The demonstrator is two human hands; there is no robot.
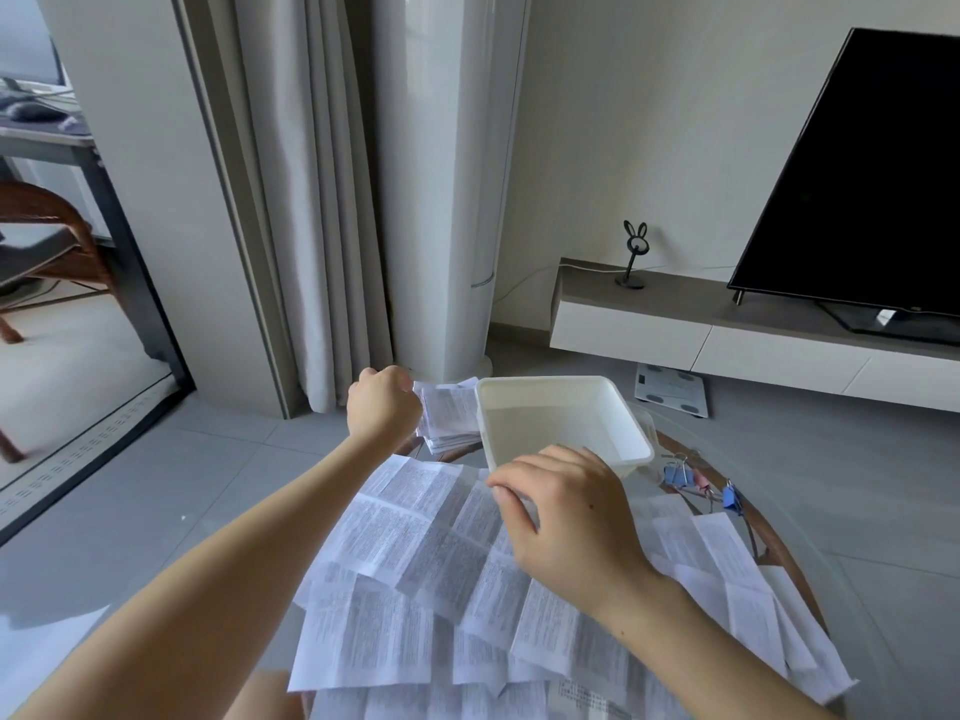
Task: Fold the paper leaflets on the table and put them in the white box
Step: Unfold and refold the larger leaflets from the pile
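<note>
Your left hand (383, 407) grips the edge of the folded leaflets (452, 418) stacked just left of the white box (566, 389). Your right hand (563, 517), fingers curled, sits at the box's near rim above the open leaflets (415, 537).

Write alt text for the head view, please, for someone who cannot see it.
A left hand pinches folded leaflets beside a white box; the right hand is at the box's near rim, above unfolded leaflets.

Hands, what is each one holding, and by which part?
The left hand pinches the folded leaflets at their left edge. The right hand curls over the near rim of the white box; whether it grips it cannot be told.
</note>
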